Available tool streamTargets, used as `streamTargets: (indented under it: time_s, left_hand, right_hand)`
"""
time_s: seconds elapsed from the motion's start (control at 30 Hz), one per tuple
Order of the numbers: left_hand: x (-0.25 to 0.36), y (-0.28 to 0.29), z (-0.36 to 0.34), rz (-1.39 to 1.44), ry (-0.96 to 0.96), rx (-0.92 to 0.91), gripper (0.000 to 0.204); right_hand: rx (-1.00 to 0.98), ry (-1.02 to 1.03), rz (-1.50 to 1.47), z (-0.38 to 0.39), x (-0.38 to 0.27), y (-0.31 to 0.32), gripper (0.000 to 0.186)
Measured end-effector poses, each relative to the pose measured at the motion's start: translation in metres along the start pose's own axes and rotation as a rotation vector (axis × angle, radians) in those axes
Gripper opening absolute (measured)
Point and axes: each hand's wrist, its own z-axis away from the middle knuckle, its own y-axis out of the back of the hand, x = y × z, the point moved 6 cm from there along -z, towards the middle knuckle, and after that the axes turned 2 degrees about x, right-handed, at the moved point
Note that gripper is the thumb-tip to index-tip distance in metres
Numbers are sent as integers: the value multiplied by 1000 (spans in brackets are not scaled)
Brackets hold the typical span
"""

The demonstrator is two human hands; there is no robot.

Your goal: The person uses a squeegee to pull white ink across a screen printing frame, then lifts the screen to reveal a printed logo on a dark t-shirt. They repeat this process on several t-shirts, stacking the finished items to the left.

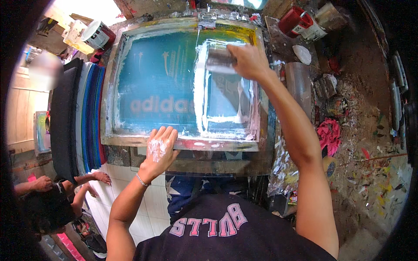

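Note:
A wooden-framed printing screen (152, 82) with teal mesh lies in front of me, pale lettering and small figures showing through it. My right hand (250, 61) is closed around a squeegee (220, 60), whose blade lies over the right part of the mesh, looking slightly blurred. White ink (200, 87) forms a thick vertical band left of the squeegee and edges a rectangular area beneath it. At the near edge of the frame, my left hand (161, 148) is closed over the wood, fingers resting on top. White ink smears its back.
To the left stands a stack of dark and blue fabric pieces (92, 117). Paint cans stand at the back left (98, 35) and back right (296, 21). A crumpled pink cloth (328, 137) lies to the right. Another person's arm (93, 177) reaches in at lower left.

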Motion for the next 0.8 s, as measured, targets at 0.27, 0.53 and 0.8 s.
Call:
streamTargets:
  time_s: [0.27, 0.53, 0.8]
  left_hand:
    - [-3, -5, 5, 3, -65, 93, 48]
    - [4, 16, 0, 0, 4, 15, 43]
    - [0, 171, -45, 135, -121, 66, 43]
  right_hand:
    - [29, 87, -101, 159, -90, 6, 17]
    - [209, 78, 44, 179, -103, 23, 24]
    - [570, 163, 167, 168, -110, 162, 28]
